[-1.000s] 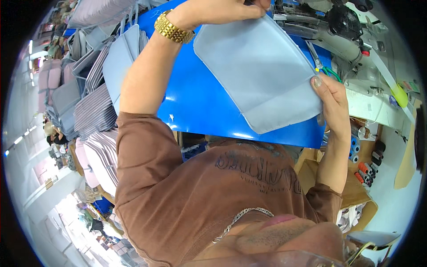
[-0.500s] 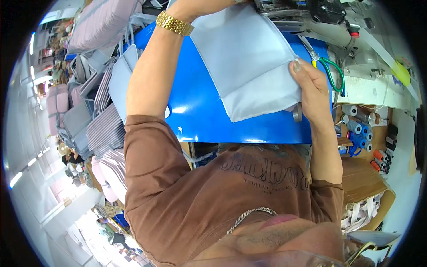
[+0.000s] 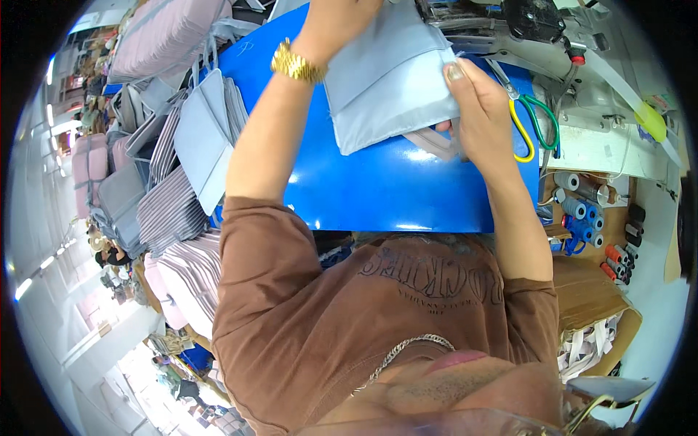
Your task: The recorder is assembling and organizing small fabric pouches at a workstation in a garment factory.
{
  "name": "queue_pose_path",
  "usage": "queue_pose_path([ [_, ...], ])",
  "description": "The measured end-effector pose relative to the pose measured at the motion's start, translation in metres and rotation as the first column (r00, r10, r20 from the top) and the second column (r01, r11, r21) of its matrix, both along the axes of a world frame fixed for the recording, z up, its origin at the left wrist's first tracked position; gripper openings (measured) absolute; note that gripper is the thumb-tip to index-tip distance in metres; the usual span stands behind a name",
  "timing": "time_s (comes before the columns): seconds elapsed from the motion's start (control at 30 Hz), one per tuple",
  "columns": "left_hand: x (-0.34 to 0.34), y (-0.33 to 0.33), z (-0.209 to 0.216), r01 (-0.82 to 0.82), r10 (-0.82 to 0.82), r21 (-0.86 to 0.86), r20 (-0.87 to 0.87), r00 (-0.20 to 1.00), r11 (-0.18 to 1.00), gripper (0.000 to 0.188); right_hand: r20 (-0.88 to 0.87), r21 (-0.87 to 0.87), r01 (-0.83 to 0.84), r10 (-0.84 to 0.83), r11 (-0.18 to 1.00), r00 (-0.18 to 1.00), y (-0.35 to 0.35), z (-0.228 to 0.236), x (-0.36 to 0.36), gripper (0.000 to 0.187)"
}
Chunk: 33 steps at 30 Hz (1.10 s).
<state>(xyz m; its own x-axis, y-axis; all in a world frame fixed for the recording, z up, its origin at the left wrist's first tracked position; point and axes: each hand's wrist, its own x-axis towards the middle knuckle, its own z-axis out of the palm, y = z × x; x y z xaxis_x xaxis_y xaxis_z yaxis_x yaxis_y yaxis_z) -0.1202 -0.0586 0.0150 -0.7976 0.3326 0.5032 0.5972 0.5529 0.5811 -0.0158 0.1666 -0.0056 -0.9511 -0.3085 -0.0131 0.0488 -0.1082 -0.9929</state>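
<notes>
A light grey-blue fabric piece, flat and pouch-like with a seam across it, lies over the blue tabletop. My right hand grips its right edge, thumb on top and fingers underneath. Below that edge a greyish strap hangs out near my right fingers. My left hand, above a gold wristwatch, is at the piece's upper left; its fingers are cut off by the picture's top edge. The piece's far end runs toward a sewing machine.
Scissors with green and yellow handles lie right of my right hand. Thread spools and an open cardboard box are at the right. Stacked grey-blue fabric pieces and striped bundles crowd the left side.
The fabric piece has moved up, away from me, and its seam now sits higher. My right hand has shifted left and up with it, uncovering more of the scissors and strap.
</notes>
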Motion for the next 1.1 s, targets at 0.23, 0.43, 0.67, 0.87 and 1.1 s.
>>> queue_pose_path([
  [0.23, 0.104, 0.035, -0.041, -0.169, 0.134, -0.072, -0.349, 0.927, 0.983, 0.054, -0.222, 0.056, 0.049, -0.036, 0.997, 0.974, -0.008, -0.014, -0.024, 0.028],
  [0.43, 0.096, 0.022, -0.039, -0.247, 0.096, -0.249, -0.495, 0.863, 0.937, 0.059, -0.221, 0.096, -0.05, 0.07, 0.994, 0.973, 0.002, -0.01, -0.022, 0.026],
  [0.67, 0.092, 0.015, -0.016, -0.268, 0.019, -0.415, -0.513, 0.858, 0.869, 0.058, -0.201, 0.156, -0.076, 0.108, 0.985, 0.974, 0.007, -0.01, -0.019, 0.024],
  [0.87, 0.094, 0.037, 0.029, -0.198, 0.02, -0.502, -0.338, 0.941, 0.842, 0.036, -0.267, 0.178, -0.011, 0.059, 0.984, 0.962, 0.002, -0.019, -0.027, 0.025],
  [1.1, 0.1, 0.046, 0.035, -0.289, 0.05, -0.615, -0.375, 0.926, 0.733, 0.035, -0.16, 0.235, 0.05, -0.012, 0.971, 0.987, -0.005, -0.013, -0.024, 0.024],
])
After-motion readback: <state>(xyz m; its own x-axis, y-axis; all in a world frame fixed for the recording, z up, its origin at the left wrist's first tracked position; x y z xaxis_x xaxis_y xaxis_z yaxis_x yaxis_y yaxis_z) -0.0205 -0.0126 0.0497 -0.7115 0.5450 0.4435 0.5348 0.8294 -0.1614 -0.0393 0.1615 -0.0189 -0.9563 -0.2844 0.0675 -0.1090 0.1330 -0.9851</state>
